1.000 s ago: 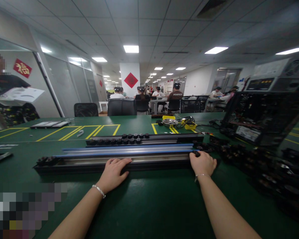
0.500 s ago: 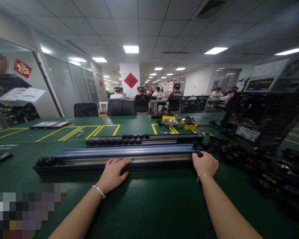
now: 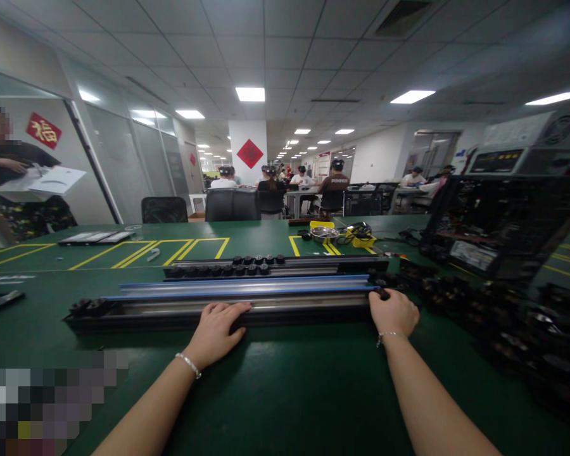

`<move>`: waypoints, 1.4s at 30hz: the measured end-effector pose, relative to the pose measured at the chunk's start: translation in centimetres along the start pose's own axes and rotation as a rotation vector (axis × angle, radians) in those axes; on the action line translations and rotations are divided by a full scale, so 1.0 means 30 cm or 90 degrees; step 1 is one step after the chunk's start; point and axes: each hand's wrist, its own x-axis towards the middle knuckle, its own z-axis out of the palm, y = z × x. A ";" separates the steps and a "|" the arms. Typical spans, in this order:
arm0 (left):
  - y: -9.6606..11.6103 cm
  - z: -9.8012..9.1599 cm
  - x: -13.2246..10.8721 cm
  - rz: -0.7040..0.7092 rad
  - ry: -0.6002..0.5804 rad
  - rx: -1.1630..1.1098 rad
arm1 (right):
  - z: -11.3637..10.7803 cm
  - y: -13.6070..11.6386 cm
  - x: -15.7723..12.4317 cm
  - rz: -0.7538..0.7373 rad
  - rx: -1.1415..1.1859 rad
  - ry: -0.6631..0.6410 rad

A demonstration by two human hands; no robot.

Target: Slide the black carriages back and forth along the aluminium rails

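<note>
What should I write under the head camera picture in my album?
Left hand on black rail, right hand holding a black part near its right end, blue strip behind, green table below.

Long black trough [image 3: 289, 318], straight, open-topped, lying flat, stretched left to right; dull shiny metal strip [image 3: 289, 305] along inside; small black knobbly pieces [image 3: 95, 308] clustered at left end; small dark piece [image 3: 384, 294] at right end, mostly hidden.

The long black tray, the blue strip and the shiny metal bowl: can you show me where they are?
Long black tray [image 3: 294, 319]: head view, on its near side wall.
Blue strip [image 3: 247, 288]: head view, middle of its length.
Shiny metal bowl [image 3: 325, 240]: head view, on its near wall.
</note>
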 end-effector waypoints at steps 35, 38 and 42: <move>0.002 -0.006 0.000 -0.003 -0.014 -0.014 | -0.009 0.032 0.021 0.013 0.042 0.036; 0.002 -0.007 -0.001 -0.005 -0.011 -0.012 | -0.005 0.035 0.021 0.015 0.042 0.041; 0.002 -0.008 -0.003 -0.003 -0.007 -0.008 | 0.000 0.042 0.024 0.010 0.039 0.050</move>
